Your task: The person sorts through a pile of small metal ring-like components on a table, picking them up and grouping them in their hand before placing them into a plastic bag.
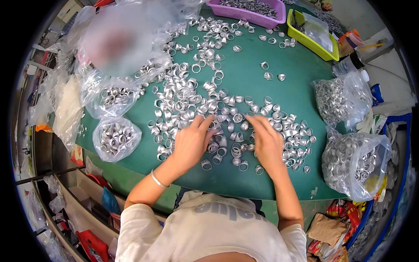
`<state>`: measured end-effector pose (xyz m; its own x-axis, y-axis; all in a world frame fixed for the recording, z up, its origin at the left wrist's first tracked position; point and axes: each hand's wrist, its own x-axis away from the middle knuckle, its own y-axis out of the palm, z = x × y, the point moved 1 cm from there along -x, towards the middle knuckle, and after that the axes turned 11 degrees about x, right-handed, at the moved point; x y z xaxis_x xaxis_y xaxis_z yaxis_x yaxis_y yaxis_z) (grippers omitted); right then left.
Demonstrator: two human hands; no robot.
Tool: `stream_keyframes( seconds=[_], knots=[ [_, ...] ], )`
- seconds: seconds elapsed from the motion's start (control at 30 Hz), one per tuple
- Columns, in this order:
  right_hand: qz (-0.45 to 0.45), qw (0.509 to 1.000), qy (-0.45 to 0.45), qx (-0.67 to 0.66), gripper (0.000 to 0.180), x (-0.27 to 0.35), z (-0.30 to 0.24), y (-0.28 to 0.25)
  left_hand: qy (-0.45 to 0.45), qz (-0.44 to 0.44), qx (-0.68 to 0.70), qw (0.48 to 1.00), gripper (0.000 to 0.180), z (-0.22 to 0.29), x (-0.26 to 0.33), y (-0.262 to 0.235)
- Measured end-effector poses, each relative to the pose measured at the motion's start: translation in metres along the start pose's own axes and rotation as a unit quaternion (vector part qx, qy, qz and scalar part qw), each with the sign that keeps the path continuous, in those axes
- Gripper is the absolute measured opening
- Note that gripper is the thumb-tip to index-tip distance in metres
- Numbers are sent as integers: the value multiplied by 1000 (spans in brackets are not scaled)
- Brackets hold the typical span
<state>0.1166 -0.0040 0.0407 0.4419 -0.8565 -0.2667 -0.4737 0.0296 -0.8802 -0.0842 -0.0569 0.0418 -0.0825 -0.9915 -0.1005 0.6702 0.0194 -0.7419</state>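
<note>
Head view: small silver metal rings [205, 105] lie loose in a wide scatter across the middle of the green tabletop [244, 74]. Judged light, rigid and smooth, liable to slide or roll; best pinched across the band by fingertip and thumb. Left hand [190, 143] rests palm down on the pile, fingers extended and slightly spread; whether it grips a ring cannot be told. Right hand [267, 142] likewise lies flat, fingers reaching inward, grip not visible. Clear bags of rings [117, 137] flank both sides; purple tray [248, 12] and yellow tray [310, 40] stand at the far edge.
</note>
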Motion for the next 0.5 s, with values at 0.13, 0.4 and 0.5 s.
stream_keyframes(
  seconds=[0.13,0.4,0.5],
  knots=[
    [-42,995,-85,39,44,-20,-13,25,-18,-18,-18,1000,33,-5,0,4],
    [-162,975,-114,-97,32,3,-7,1,-53,-41,-10,998,29,-16,25,-22],
    [-27,999,-24,-14,30,-31,7,10,-29,-13,3,999,27,-8,11,-27]
  ],
)
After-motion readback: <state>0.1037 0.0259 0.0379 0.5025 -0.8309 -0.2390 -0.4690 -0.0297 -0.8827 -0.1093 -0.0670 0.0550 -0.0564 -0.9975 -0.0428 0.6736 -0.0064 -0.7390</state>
